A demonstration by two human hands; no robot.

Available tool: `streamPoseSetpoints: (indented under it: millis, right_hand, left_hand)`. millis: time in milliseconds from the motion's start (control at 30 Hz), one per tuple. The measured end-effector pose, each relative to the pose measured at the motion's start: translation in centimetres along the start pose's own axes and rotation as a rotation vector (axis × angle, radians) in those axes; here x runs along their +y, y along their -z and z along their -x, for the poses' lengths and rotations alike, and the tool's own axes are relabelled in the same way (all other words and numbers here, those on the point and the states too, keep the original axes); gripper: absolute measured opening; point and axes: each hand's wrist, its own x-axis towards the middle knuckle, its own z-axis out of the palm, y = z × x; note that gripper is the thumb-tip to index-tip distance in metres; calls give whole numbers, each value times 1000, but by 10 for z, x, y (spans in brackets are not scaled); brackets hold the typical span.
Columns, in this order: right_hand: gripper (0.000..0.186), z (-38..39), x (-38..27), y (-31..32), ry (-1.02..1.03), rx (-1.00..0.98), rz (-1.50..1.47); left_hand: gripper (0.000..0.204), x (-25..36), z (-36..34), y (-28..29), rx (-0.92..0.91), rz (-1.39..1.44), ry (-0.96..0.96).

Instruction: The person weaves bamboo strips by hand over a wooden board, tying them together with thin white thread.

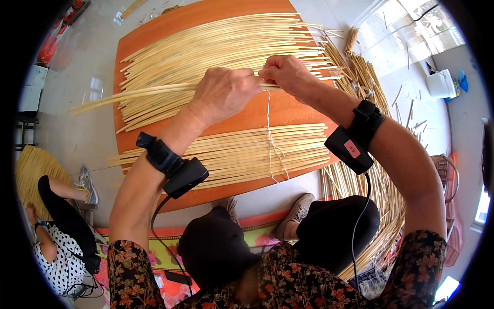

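Observation:
My left hand [225, 91] grips a few pale reed sticks [128, 95], whose long ends reach out to the left. My right hand [287, 74] is closed just beside it at the other end of these sticks; the fingers hide exactly what it pinches. A white string [269, 123] dangles below my fingers and loops across a lower row of sticks [226, 144]. Rows of similar sticks [195, 41] lie on the orange board [247, 113]. Black devices with cables are strapped to both my wrists.
Loose stick piles [375, 206] lie at the right, near a white bucket [437, 82]. At lower left sits a co-worker in a spotted top [56, 257] by a round heap of sticks [38, 165]. A patterned mat [267, 237] is under my feet.

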Motion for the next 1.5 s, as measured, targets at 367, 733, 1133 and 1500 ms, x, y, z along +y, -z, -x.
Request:
streamPoseSetpoints:
  millis: [367, 733, 1133, 1500]
  right_hand:
    - [15, -25, 23, 34, 342, 93, 395]
    - [21, -56, 15, 195, 222, 88, -404]
    - [28, -24, 16, 182, 344, -4, 175]
    - [11, 25, 32, 39, -137, -602, -175]
  left_hand:
    - [14, 13, -1, -16, 48, 226, -70]
    - [17, 17, 0, -15, 57, 302, 0]
    - [16, 6, 22, -19, -77, 316, -2]
    - [14, 19, 11, -23, 14, 371, -54]
